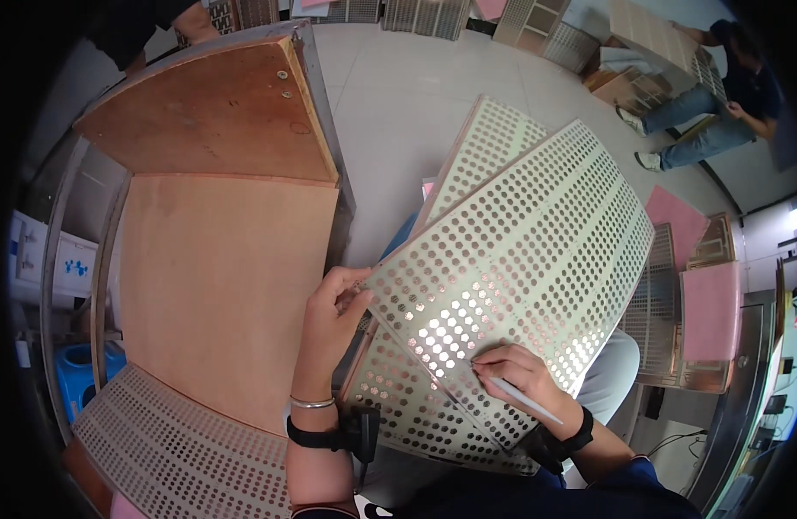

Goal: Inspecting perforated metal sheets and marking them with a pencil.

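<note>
A pale green panel [537, 233] with rows of small, dark and shiny flower-shaped pieces lies tilted across my lap. Under it, turned at an angle, is a second panel of the same kind [492, 143], partly covered. My left hand [333, 311] pinches the left edge of the upper panel between thumb and fingers. Over the near part of that panel, my right hand [524, 376] grips a thin white pen-like tool [530, 402]. Its back end points toward my wrist; the tip is hard to make out near the brightly reflecting pieces.
To my left stands a wooden stand [225, 285] with an upright board [208, 112]. Another dotted panel [191, 441] lies at its near end, beside a blue container [78, 372]. Pink sheets [711, 311] and panels are stacked at right. Another person [718, 112] holds a panel at far right.
</note>
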`<state>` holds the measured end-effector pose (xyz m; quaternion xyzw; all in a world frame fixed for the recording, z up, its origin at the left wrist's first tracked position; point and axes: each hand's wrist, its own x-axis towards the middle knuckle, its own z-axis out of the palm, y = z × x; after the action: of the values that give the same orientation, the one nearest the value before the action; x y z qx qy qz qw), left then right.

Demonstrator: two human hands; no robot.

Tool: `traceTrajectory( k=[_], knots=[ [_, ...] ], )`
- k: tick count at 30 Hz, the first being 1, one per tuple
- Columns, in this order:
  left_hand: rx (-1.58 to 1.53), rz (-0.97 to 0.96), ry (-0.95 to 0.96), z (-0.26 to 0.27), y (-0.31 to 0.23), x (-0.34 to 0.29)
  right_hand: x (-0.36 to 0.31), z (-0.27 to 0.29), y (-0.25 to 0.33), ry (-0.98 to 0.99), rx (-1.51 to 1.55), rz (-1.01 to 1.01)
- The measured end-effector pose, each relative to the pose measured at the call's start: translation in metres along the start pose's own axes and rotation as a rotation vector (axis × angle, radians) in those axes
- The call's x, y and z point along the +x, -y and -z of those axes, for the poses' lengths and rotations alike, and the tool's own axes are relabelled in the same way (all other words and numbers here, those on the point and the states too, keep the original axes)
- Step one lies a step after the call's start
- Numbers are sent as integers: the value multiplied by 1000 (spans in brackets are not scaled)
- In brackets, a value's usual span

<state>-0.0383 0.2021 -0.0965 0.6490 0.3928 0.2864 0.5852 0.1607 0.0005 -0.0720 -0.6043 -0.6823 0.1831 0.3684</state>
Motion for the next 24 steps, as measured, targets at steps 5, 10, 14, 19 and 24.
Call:
traceTrajectory(
  k=[5,10,14,19,24],
  knots=[
    [13,7,4,-1,-5,-1,-3,-3,-4,-15,-14,14],
    [-9,16,19,1,-1,-1,-3,4,-3,41,218,-140],
    [16,5,19,0,-3,-1,0,6,-2,44,241,-200],
    [-25,26,20,2,-2,-1,0,4,-2,45,244,-207],
    [-16,30,22,1,-2,-1,1,5,-3,53,258,-198]
  ],
)
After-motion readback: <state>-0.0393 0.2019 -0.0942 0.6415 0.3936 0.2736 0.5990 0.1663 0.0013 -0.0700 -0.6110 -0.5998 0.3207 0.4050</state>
